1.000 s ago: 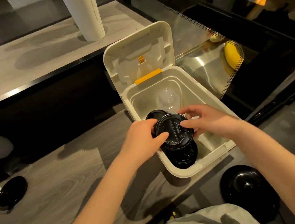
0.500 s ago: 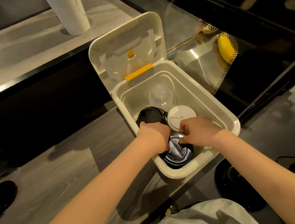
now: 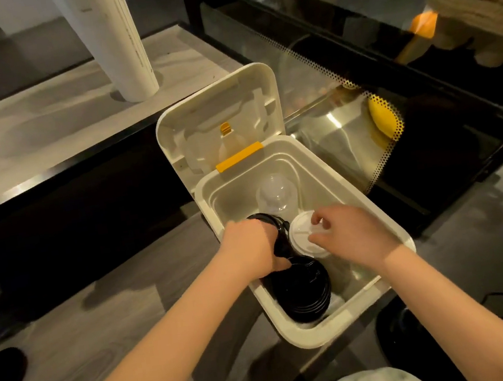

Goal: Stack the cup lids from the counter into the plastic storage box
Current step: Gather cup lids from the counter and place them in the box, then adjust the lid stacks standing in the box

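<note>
Both hands have come off the near black pile and moved farther into the box since half a second ago. The left hand (image 3: 248, 249) now sits at the second black pile of lids (image 3: 277, 230), by the left wall of the box. Its fingers bend down over that pile and hide behind it, so I cannot tell if it grips the pile or only rests on it. The right hand (image 3: 355, 237) is over the white lid (image 3: 302, 241). Its fingers are loose and half bent, with the thumb and first finger apart, and it holds nothing.

The near black pile of lids (image 3: 303, 293) stands in the corner of the plastic box (image 3: 313, 338) nearest the person, and no hand holds it. The white lid lies just beside it, in the middle of the box. Some clear round lids (image 3: 276, 193) stand at the far end.

The box cover (image 3: 221, 120) is tipped up and open, with a yellow clip (image 3: 239, 157) at its edge. The box sits on the gray counter (image 3: 85, 326). One more black lid (image 3: 1, 372) lies on the counter, far off to the left. A white tube (image 3: 116, 44) stands on the shelf behind.
</note>
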A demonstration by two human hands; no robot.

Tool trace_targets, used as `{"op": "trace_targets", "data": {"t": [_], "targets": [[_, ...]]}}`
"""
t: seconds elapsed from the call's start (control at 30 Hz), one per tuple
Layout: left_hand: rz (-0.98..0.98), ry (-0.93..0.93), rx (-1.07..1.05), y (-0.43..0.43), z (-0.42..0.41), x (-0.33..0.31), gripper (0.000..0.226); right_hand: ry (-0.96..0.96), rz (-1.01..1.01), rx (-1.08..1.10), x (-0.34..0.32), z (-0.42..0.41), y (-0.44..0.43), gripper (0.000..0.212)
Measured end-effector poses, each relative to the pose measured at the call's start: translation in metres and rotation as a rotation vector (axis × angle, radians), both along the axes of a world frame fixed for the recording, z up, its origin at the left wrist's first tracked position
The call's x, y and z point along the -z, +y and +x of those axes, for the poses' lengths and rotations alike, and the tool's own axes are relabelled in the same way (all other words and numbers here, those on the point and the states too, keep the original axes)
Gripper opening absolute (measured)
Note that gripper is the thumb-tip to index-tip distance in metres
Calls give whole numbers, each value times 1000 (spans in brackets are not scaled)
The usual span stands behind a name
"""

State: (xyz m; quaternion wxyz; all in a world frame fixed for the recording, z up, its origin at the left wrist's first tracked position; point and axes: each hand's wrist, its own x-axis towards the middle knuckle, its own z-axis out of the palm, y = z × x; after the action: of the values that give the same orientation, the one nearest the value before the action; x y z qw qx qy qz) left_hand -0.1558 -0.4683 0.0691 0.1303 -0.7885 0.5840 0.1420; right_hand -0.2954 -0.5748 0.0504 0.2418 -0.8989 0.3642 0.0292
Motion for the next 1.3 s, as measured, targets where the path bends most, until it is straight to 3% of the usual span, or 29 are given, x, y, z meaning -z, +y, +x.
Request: {"op": "trace_targets", "data": {"t": [0.07,0.17,0.4,0.53,0.63,0.77,1.13,1.3], "targets": [[-76,-28,-8,-3,14,1,43,15,-73,-82,5,9,-6,51],[26,-51,19,-11,27,10,44,166,-46,-191,10,21,-8,66],[211,-13,59,-22,27,20,36,247,-94,-182,18,28,-9,62],[302,-27,35,-31,28,23,34,74,-59,-181,6,17,-2,61],[268,-95,28,-27,29,24,29,-49,-14,-303,-11,5,9,58],[243,-161,14,-21,30,27,27,174,17,-477,-8,1,30,74],[149,-137,-7,-19,25,19,28,362,-112,-380,-2,-2,44,74],[-99,-106,13,2,23,7,35,355,-68,-318,-7,-11,41,78]]}}
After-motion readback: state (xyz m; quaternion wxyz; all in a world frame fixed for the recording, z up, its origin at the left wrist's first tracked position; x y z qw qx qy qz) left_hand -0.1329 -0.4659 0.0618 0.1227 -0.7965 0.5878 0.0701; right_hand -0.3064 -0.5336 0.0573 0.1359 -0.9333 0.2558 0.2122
